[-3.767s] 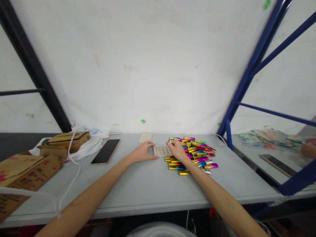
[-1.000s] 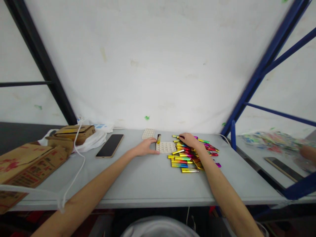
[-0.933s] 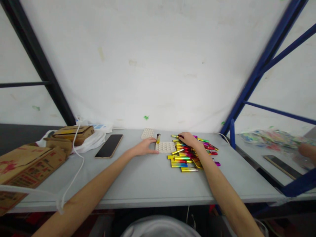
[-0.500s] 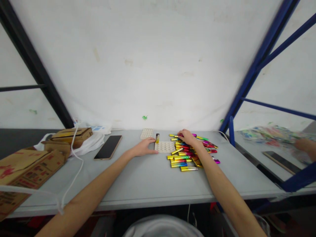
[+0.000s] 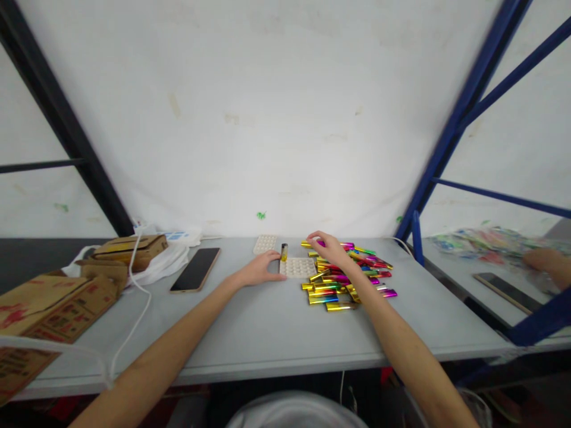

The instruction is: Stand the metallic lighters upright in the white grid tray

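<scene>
Just now, my right hand [image 5: 332, 249] has come up a little from the heap of shiny sticks [image 5: 339, 293] and moved closer to the white tray [image 5: 298, 267]. A moment ago it was deeper over the heap, which lies to the right of the tray. Its thumb and pointing finger are bent in close to each other, above the far right side of the tray. One gold stick [image 5: 306, 244] lies right by those tips, but I can't tell if I am pinching it. My left hand [image 5: 260, 269] has stayed put at the left end of the tray, fingers by the far corner and thumb by the near one, spread wide apart with the tray's end between them. One standing stick [image 5: 284, 252] is upright at the far left corner of the tray (it looks like a tiny tower), right beside my fingertips, and I can't see if they touch. So, I think, the tray itself is no further along: just one stick up, the rest in the heap. Behind the tray and a bit left is a second tray [image 5: 264, 244], and farther left lies a phone [image 5: 196, 270].
</scene>
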Motion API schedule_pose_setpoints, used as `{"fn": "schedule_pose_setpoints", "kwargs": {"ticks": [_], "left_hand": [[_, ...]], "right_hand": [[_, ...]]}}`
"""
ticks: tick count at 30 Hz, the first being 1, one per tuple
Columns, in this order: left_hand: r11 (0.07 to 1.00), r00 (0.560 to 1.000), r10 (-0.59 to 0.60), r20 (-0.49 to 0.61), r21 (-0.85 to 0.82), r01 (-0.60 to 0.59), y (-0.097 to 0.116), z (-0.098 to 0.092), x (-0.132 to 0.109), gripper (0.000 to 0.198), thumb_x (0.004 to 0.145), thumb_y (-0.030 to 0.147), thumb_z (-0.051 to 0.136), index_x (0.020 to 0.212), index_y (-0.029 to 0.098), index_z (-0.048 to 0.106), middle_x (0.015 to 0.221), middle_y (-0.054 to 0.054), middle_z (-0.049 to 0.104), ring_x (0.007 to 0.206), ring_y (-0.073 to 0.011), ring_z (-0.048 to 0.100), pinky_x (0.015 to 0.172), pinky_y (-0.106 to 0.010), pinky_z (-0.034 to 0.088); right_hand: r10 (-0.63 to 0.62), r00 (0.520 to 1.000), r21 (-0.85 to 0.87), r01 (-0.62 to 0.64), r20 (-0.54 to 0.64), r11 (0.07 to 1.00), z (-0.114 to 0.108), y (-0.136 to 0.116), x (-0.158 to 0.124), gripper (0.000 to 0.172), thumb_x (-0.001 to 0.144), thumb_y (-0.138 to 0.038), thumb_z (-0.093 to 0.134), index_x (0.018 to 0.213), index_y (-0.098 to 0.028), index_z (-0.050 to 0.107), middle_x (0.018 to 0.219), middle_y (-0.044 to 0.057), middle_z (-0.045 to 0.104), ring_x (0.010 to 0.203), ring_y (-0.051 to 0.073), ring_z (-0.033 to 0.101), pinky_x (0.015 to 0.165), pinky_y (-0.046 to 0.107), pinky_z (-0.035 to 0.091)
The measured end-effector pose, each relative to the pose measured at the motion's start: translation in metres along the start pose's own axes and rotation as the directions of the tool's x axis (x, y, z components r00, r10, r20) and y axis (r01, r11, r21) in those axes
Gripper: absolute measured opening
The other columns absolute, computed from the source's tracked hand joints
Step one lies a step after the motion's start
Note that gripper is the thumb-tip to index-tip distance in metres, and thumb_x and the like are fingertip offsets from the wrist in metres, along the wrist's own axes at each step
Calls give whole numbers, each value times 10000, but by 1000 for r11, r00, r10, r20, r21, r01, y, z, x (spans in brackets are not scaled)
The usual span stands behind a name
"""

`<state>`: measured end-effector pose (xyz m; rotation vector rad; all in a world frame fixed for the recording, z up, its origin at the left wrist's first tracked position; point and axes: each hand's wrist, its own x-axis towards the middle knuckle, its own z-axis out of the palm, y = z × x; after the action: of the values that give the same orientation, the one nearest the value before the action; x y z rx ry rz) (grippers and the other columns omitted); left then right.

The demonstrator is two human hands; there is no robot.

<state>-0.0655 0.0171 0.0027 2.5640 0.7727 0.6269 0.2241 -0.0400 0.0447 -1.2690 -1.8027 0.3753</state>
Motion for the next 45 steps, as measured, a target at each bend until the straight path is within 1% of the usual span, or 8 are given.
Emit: {"fn": "schedule_pose_setpoints", "kwargs": {"ticks": [4, 8, 14, 22, 32, 37, 40, 45], "left_hand": [[1000, 1000, -7, 4, -3, 7, 0, -1, 0, 729, 810, 713, 769, 1294, 174, 687, 1361, -151, 676, 1277, -348, 622, 1133, -442, 464], [1000, 1000, -16, 10, -3, 16, 0, 0, 0, 739, 810, 703, 775, 1303, 162, 683, 1350, -157, 678, 1267, -345, 628, 1135, -438, 461], [1000, 1000, 6, 8, -30, -6, 3, -1, 1, 716, 812, 679, 788, 1318, 184, 688, 1348, -137, 695, 1259, -341, 634, 1133, -441, 461], [999, 1000, 11, 10, -41, -10, 2, 0, 1, 705, 821, 644, 802, 1328, 169, 683, 1372, -155, 684, 1264, -343, 630, 1141, -455, 452], [999, 1000, 20, -4, -44, -20, 2, 0, 1, 692, 807, 679, 791, 1297, 200, 697, 1281, -118, 718, 1196, -344, 655, 1086, -446, 490], [1000, 1000, 8, 9, -20, -8, 2, 0, 1, 731, 813, 674, 784, 1318, 154, 686, 1324, -152, 692, 1236, -355, 639, 1112, -451, 476], [1000, 1000, 6, 12, -11, -6, 1, 0, 1, 730, 820, 665, 783, 1318, 140, 685, 1348, -167, 679, 1254, -350, 632, 1131, -443, 462], [1000, 1000, 12, 5, -19, -12, 0, 1, 2, 705, 808, 661, 796, 1292, 159, 699, 1334, -151, 693, 1245, -348, 639, 1120, -431, 471]], "right_hand": [[93, 995, 299, -96, 27, 949, 18, -16, -1, 545, 831, -714, 695, 896, -173, 696, 609, -27, 578, 528, 122, 443, 526, 248, 372], [144, 986, 463, -166, 83, 871, 31, -24, -6, 681, 847, -868, 548, 733, -199, 609, 618, -6, 568, 567, 145, 542, 570, 270, 463], [128, 934, 610, -317, 334, 726, 45, -32, -16, 657, 875, -891, 497, 822, -238, 541, 677, -2, 587, 600, 181, 609, 617, 331, 549], [192, 849, 544, -473, 493, 693, 47, -42, -20, 535, 916, -793, 533, 893, -265, 451, 644, -91, 357, 483, 95, 257, 437, 221, 219], [50, 923, 513, -258, 383, 819, 51, -39, -21, 531, 872, -738, 664, 883, -208, 626, 737, -20, 616, 651, 155, 591, 647, 290, 525], [175, 914, 485, -348, 366, 802, 54, -40, -19, 517, 937, -750, 543, 1030, -245, 601, 595, -77, 481, 448, 121, 401, 439, 244, 323], [232, 917, 468, -369, 325, 803, 59, -38, -19, 525, 920, -782, 527, 877, -259, 509, 576, -97, 348, 441, 107, 291, 427, 236, 250], [206, 962, 326, -257, 181, 910, 64, -39, -20, 583, 915, -774, 495, 676, -248, 422, 557, -58, 363, 518, 122, 349, 482, 253, 261]]}}
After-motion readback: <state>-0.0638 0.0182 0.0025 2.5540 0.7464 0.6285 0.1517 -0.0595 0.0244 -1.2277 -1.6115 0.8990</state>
